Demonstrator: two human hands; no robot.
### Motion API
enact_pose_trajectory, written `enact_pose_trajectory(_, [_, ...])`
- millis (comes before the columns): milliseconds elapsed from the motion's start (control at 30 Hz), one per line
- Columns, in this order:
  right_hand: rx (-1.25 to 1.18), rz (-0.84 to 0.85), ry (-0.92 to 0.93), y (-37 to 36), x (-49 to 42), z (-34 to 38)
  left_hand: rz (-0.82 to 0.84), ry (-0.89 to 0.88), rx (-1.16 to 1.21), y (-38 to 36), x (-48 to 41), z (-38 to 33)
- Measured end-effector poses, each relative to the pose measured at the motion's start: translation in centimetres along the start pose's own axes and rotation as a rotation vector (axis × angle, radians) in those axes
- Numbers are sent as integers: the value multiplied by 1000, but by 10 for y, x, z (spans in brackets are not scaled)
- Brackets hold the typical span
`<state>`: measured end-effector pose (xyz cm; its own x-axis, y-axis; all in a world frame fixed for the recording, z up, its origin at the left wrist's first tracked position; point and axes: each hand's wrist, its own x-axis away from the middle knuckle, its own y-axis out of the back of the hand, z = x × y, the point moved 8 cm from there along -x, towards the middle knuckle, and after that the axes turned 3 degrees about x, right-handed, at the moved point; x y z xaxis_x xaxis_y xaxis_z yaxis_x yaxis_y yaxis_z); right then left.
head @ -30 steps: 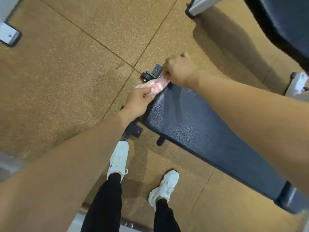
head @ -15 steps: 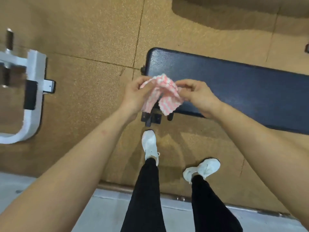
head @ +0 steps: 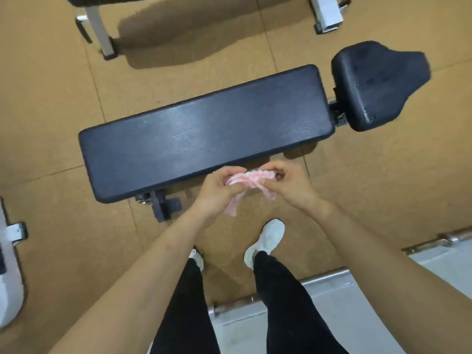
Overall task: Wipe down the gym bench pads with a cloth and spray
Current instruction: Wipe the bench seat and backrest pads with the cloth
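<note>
A long dark blue bench pad [head: 204, 131] lies across the middle of the head view, with a smaller dark seat pad [head: 378, 83] at its right end. A pink and white striped cloth [head: 249, 178] is bunched between both hands just in front of the long pad's near edge. My left hand [head: 217, 192] grips its left part and my right hand [head: 288, 185] pinches its right part. The cloth hangs in the air and does not touch the pad. No spray bottle is in view.
My legs in black trousers and white shoes [head: 265, 238] stand on the tan rubber floor [head: 63, 238]. Another bench's white frame legs [head: 102, 34] are at the top. White equipment [head: 10, 264] sits at the left edge, a metal floor strip [head: 327, 274] at bottom right.
My hands lifted the cloth off the pad's left end and moved right along the near edge, bunching it between them. The view swung so the whole bench now shows.
</note>
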<state>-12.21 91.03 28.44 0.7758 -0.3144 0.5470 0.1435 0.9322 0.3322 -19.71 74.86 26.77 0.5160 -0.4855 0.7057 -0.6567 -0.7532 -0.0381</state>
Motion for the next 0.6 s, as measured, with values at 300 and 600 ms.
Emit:
enact_pose_trajectory(300, [26, -371, -193, 215, 34, -129, 143, -95, -386, -194, -54, -43])
enact_pose_trajectory(600, [-219, -541, -296, 327, 19, -172, 175, -145, -431, -292, -136, -93])
